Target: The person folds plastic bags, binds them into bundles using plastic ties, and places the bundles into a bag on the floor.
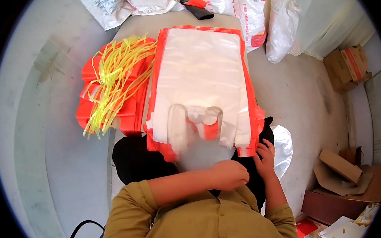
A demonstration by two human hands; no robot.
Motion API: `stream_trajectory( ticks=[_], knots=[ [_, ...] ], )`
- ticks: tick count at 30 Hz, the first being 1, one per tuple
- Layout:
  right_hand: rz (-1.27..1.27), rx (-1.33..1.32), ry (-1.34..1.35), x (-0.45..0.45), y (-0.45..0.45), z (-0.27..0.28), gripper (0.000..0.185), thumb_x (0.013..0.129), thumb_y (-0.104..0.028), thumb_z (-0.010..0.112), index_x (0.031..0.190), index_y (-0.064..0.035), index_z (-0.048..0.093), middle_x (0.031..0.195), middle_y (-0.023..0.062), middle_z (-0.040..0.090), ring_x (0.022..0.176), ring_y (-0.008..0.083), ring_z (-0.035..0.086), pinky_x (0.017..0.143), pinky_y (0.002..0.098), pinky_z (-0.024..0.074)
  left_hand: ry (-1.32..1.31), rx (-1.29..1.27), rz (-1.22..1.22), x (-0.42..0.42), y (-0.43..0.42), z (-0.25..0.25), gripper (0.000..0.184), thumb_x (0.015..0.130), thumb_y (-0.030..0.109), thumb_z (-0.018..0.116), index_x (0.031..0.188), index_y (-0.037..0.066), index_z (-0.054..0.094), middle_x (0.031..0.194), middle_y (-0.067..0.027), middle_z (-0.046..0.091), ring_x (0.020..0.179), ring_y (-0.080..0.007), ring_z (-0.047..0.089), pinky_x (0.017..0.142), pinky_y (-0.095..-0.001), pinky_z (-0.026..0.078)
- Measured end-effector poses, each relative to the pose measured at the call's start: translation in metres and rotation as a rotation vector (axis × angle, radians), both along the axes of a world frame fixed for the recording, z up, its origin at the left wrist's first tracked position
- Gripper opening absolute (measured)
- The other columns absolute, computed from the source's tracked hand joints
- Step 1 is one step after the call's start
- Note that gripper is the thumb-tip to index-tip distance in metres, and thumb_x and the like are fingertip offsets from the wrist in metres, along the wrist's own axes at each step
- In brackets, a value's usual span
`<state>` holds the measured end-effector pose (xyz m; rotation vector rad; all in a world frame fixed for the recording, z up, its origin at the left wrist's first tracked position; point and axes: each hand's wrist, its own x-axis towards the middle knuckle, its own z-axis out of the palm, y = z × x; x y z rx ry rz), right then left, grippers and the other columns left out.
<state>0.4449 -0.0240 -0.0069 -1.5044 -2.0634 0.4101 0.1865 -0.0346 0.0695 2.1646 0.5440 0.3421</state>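
Observation:
A tall stack of flat plastic vest-handle bags [200, 66] lies in front of me, whitish see-through ones on top and red ones showing around the edges. My left hand [231, 175] is held before my body, below the bag handles, with its fingers curled in. Whatever may be inside those fingers is hidden. At the stack's lower right corner, my right hand [265, 157] has its fingers slightly apart, beside or touching the red bag edges. Left of the stack, a bunch of yellow ribbon-like ties [119, 79] drapes over folded red bags [132, 109].
Filled white sacks [249, 16] line the back, near a black and red item [198, 7]. Cardboard boxes [347, 70] stand at the right wall, with an opened carton [342, 173] lower right. A shiny silvery sheet [283, 150] lies beyond my right hand.

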Motion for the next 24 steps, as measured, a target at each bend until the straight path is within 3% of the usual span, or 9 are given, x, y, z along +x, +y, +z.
stream_trajectory(
  ticks=[4, 9, 12, 18, 24],
  knots=[
    [-0.011, 0.007, -0.002, -0.002, 0.002, 0.003, 0.021, 0.081, -0.014, 0.075, 0.099, -0.0041, 0.075, 0.120, 0.0117, 0.072, 0.132, 0.0406, 0.052, 0.113, 0.0520, 0.0370, -0.042, 0.352, 0.234, -0.062, 0.033, 0.017, 0.013, 0.090, 0.017, 0.066, 0.102, 0.015, 0.071, 0.096, -0.0064, 0.068, 0.096, -0.0304, 0.066, 0.083, -0.0456, 0.053],
    [-0.034, 0.009, -0.033, -0.005, 0.003, 0.001, 0.021, 0.081, -0.013, 0.074, 0.099, -0.0043, 0.075, 0.120, 0.0115, 0.072, 0.130, 0.0406, 0.052, 0.112, 0.0516, 0.0372, 0.024, 0.565, 0.702, -0.140, 0.097, 0.036, 0.031, 0.078, 0.001, 0.068, 0.108, 0.009, 0.071, 0.105, -0.0088, 0.068, 0.103, -0.0328, 0.063, 0.088, -0.0446, 0.053],
    [-0.051, -0.019, -0.072, -0.012, 0.005, 0.009, 0.021, 0.081, -0.012, 0.073, 0.101, -0.0058, 0.076, 0.118, 0.0102, 0.072, 0.128, 0.0397, 0.053, 0.112, 0.0500, 0.0366, -0.005, 0.626, 0.843, -0.173, 0.119, 0.023, 0.039, 0.075, -0.005, 0.065, 0.111, 0.007, 0.071, 0.111, -0.0111, 0.067, 0.110, -0.0336, 0.061, 0.094, -0.0436, 0.052],
    [-0.098, -0.028, -0.104, -0.019, 0.005, 0.011, 0.021, 0.085, -0.015, 0.073, 0.104, -0.0058, 0.077, 0.115, 0.0063, 0.074, 0.128, 0.0359, 0.052, 0.112, 0.0456, 0.0377, 0.058, 0.497, 0.831, -0.179, 0.128, 0.017, 0.044, 0.073, -0.005, 0.067, 0.115, 0.008, 0.068, 0.126, -0.0108, 0.062, 0.124, -0.0349, 0.054, 0.107, -0.0456, 0.044],
    [-0.133, -0.002, -0.065, -0.021, 0.006, 0.009, 0.019, 0.084, -0.014, 0.072, 0.102, -0.0090, 0.078, 0.109, 0.0056, 0.075, 0.122, 0.0360, 0.055, 0.108, 0.0460, 0.0397, 0.048, 0.447, 0.774, -0.174, 0.129, 0.021, 0.048, 0.074, -0.003, 0.071, 0.119, 0.013, 0.070, 0.126, -0.0086, 0.061, 0.126, -0.0322, 0.053, 0.110, -0.0458, 0.041]
  ],
)
